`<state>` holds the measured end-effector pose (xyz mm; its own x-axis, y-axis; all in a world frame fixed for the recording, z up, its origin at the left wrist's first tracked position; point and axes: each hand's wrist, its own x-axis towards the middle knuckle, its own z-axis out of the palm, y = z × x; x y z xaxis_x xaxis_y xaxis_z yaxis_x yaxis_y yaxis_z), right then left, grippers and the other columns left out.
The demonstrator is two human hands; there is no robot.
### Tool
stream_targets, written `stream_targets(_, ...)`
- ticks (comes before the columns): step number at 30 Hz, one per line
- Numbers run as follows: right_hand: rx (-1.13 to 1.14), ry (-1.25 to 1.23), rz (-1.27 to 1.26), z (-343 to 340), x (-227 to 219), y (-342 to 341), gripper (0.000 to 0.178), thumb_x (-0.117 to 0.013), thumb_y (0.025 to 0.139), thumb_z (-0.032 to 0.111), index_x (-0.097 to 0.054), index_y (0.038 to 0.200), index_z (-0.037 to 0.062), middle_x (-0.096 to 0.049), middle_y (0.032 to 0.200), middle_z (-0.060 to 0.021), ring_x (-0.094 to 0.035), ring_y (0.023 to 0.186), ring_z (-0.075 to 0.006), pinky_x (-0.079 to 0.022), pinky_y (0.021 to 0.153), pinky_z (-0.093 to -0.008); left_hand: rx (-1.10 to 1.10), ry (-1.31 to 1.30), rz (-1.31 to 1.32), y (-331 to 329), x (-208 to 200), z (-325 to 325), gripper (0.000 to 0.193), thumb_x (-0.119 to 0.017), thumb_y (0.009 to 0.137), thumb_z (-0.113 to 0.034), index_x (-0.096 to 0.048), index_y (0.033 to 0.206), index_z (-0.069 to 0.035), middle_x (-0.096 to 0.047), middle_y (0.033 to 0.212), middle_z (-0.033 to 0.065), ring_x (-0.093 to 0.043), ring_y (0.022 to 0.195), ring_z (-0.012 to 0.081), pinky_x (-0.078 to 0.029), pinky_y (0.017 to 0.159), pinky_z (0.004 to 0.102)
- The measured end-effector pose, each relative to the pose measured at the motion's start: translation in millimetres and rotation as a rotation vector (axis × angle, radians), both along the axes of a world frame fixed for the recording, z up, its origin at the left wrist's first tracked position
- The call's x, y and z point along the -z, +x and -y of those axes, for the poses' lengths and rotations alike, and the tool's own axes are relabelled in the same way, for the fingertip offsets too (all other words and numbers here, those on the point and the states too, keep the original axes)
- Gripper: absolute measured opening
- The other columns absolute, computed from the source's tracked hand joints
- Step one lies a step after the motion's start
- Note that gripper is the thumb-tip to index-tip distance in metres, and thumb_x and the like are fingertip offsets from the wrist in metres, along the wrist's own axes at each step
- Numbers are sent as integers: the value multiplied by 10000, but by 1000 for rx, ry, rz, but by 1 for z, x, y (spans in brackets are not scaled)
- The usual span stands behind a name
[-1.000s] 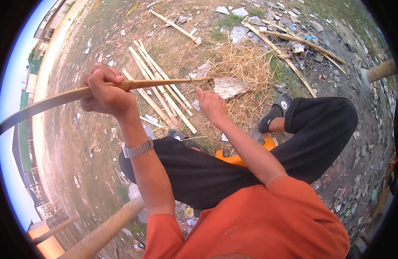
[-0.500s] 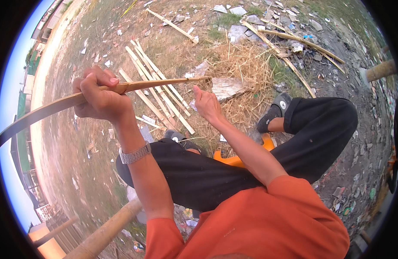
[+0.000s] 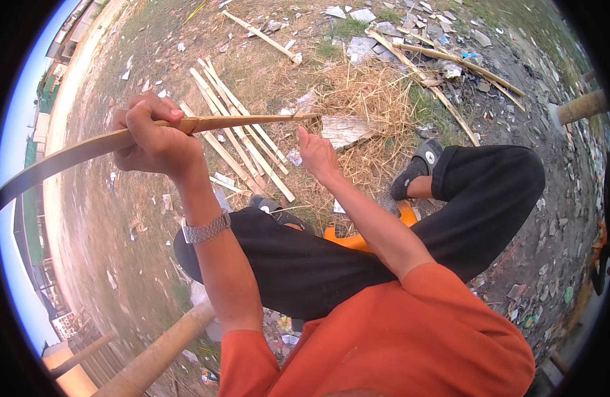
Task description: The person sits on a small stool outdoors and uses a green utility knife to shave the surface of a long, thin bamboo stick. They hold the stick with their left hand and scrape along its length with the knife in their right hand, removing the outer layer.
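Observation:
My left hand (image 3: 149,135) is wrapped round a long bamboo strip (image 3: 245,121), holding it raised above the ground. The strip's wide part runs off to the left edge, and its thin end points right. Just below that thin end is my right hand (image 3: 318,157), its fingers curled in with thumb and forefinger toward the strip. Whatever those fingers hold, if anything, is hidden. Beyond the right hand, a weathered wooden block (image 3: 348,131) lies on the ground.
Several split bamboo strips (image 3: 242,126) lie beyond the left hand. Straw shavings (image 3: 374,86) surround the block. Longer bamboo pieces (image 3: 464,63) rest among rubble at the far right. An orange plastic piece (image 3: 348,239) sits between my legs. A bamboo pole (image 3: 159,351) stands at lower left.
The view has shifted slightly. The strip's left end sits a little higher in the picture. Both hands keep nearly the same pose.

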<state>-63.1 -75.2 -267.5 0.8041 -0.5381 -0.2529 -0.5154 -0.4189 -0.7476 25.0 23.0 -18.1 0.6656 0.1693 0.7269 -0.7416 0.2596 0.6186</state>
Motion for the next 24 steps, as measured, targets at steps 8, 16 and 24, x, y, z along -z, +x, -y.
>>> stream_targets(8, 234, -46, -310, 44, 92, -57, 679, -259, 983, 497, -683, 948, -32, -643, 951, -297, -617, 930, -459, -473, 852, -517, -31, -31, -19, 7, -8, 3, 260, -478, 737, 6, -381, 517, -96, -427, 459, 46, -379, 391, 104, -363, 406, 235)
stream_targets(16, 49, 241, 209, 1, -81, -9, 651, -283, 995, 445, -642, 785, -55, -617, 731, -307, -613, 758, -463, -458, 753, -522, -45, 18, -19, 3, -5, 3, 270, -470, 746, 14, -370, 515, -85, -439, 455, 53, -404, 381, 110, -362, 393, 222)
stream_targets(24, 53, 188, 101, -7, -53, -16, 645, -291, 994, 443, -645, 751, -38, -598, 717, -312, -593, 729, -482, -450, 730, -535, 42, 22, 5, 11, -3, -6, 254, -450, 742, 21, -363, 526, -78, -430, 450, 54, -385, 364, 115, -352, 376, 234)
